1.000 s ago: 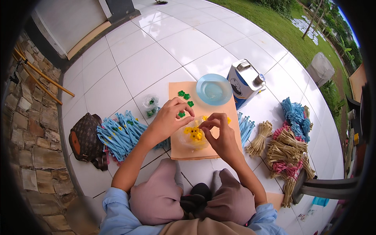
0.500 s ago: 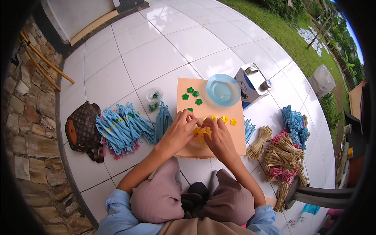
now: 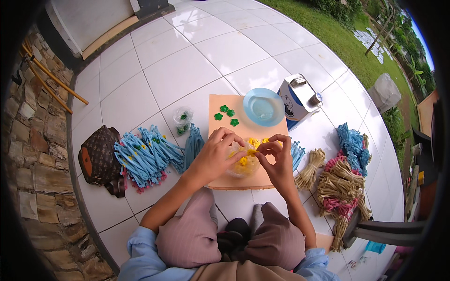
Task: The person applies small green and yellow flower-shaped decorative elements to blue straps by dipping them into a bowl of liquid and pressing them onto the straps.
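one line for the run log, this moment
left hand: at yellow piece | right hand: same piece | grips: unclear | below: clear bag | beyond: green flowers

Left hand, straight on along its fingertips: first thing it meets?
Likely the yellow piece right at the left hand's fingertips, then the right hand; depth there is hard to judge.

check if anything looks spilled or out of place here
Nothing looks visibly spilled. Only the heap of tan, pink and blue bundles looks untidy, jumbled crosswise at right near a neater tan bundle.
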`<state>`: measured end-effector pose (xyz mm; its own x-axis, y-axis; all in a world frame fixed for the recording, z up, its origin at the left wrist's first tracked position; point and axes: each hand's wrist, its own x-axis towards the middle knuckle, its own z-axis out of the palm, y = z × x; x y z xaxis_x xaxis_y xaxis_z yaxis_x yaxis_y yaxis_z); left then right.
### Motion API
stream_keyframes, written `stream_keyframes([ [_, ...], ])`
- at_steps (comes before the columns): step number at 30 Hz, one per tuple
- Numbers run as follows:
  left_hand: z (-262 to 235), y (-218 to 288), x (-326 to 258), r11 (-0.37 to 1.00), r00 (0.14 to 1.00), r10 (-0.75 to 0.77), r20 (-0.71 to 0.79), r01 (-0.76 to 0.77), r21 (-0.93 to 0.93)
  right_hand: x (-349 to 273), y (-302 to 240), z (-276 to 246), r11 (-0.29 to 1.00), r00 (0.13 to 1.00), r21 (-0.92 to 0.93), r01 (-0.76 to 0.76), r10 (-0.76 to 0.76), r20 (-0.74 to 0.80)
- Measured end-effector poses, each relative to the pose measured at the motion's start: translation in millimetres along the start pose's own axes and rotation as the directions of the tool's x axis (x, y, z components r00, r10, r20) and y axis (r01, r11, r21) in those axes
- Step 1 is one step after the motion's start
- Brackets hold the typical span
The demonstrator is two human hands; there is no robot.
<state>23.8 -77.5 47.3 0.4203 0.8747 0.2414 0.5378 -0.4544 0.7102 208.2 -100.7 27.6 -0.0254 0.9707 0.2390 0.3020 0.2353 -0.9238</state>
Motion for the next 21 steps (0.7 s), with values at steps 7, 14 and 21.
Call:
stream_keyframes([
  [7, 10.8, 14.1, 18.1, 0.869, 0.971, -0.165, 0.174, 0.226, -0.439, -9.9, -5.6, -19.3, 0.98, 0.982, -0.071, 0.185, -0.186, -0.014],
  [14, 22.1, 14.2, 44.8, 0.611, 0.847, -0.214, 0.486, 0.504, -0.61, -7.1, 10.2, -40.1, 0.794, 0.826, -0.262, 0.549, -0.564, 0.023],
  [21, 28.4, 28.5, 56.8, 0.564, 0.824, -0.199, 0.53, 0.539, -0.626, -5.4, 6.7, -40.9, 0.917, 0.88, -0.108, 0.383, -0.398, -0.258],
])
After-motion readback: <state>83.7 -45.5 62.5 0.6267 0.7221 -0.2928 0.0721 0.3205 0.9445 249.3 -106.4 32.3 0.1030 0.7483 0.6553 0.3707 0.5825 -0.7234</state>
